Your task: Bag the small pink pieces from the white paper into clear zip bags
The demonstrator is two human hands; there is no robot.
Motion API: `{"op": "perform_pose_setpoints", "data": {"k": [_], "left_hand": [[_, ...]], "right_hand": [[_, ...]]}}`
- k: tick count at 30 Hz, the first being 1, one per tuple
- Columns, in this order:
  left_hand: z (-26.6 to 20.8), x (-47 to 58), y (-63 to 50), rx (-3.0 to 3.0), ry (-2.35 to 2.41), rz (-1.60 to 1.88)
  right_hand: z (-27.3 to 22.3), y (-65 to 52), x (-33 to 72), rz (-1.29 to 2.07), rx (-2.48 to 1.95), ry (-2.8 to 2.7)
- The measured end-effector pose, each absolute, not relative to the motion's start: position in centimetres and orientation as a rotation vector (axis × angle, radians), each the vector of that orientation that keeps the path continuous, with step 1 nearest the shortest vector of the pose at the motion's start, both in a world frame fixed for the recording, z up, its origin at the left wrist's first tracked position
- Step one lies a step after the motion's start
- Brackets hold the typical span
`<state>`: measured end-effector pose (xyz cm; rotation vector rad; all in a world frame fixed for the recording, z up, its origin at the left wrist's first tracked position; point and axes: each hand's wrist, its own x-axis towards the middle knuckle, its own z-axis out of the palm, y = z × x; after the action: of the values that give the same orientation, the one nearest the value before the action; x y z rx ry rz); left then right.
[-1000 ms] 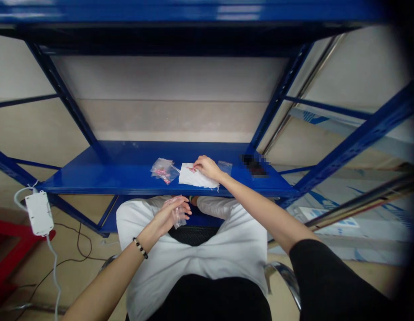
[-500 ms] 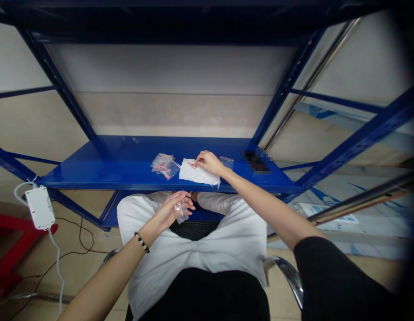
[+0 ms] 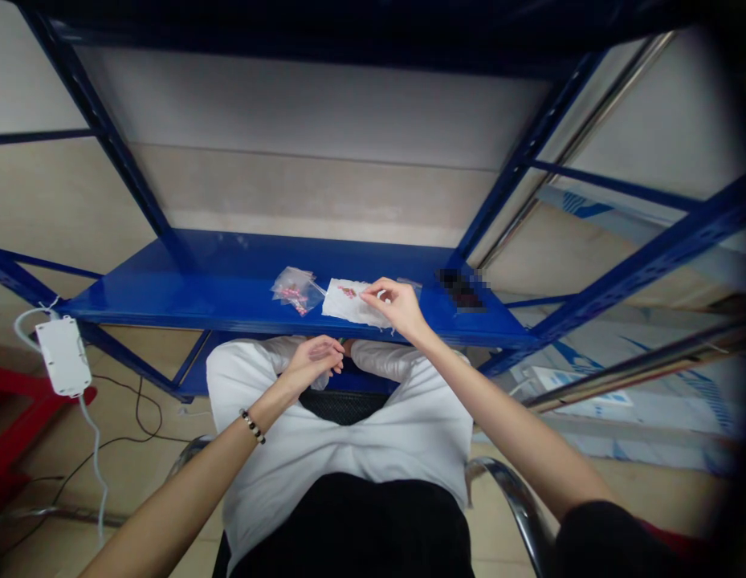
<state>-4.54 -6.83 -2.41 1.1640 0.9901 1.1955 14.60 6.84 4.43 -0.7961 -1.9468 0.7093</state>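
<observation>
A white cloth or paper sheet (image 3: pixel 342 307) lies near the front edge of the blue shelf, with a cluster of small pink pieces (image 3: pixel 347 291) on it. Over the sheet's right part is my right hand (image 3: pixel 400 307), thumb and forefinger pinched together; whatever they hold is too small to make out. My left hand (image 3: pixel 315 361) is curled above my lap, below the shelf edge, around a clear plastic bag (image 3: pixel 320 381) that is mostly hidden by the fingers. Left of the sheet, clear zip bags (image 3: pixel 294 287) with pink pieces inside lie in a small pile.
Another clear bag (image 3: pixel 412 285) lies partly behind my right hand. A dark, blurred-out object (image 3: pixel 461 291) rests at the shelf's right end. Blue uprights frame the shelf (image 3: pixel 228 281). A white power box (image 3: pixel 63 356) hangs at the left, with cables below.
My right hand has moved right, away from the pink pieces, and uncovers more of them. My left hand has turned slightly and rises a little. The view has shifted slightly.
</observation>
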Motion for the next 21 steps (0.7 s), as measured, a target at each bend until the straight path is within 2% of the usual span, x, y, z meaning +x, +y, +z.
{"op": "perform_pose_setpoints", "data": {"k": [4, 7, 12, 21], "left_hand": [[-3.1, -4.1, -6.9, 1.440, 1.115, 1.188], [-3.4, -3.6, -7.3, 1.652, 1.263, 1.182], [-3.5, -2.9, -8.0, 1.884, 1.327, 1.078], [-3.3, -2.3, -7.7, 1.839, 1.272, 1.060]], "right_hand": [[2.6, 0.9, 14.9, 1.059, -0.782, -1.871], [1.1, -2.0, 14.8, 1.192, -0.757, -1.904], [0.3, -3.4, 14.6, 1.119, -0.704, -2.081], [0.2, -3.3, 15.3, 1.089, -0.724, -2.123]]}}
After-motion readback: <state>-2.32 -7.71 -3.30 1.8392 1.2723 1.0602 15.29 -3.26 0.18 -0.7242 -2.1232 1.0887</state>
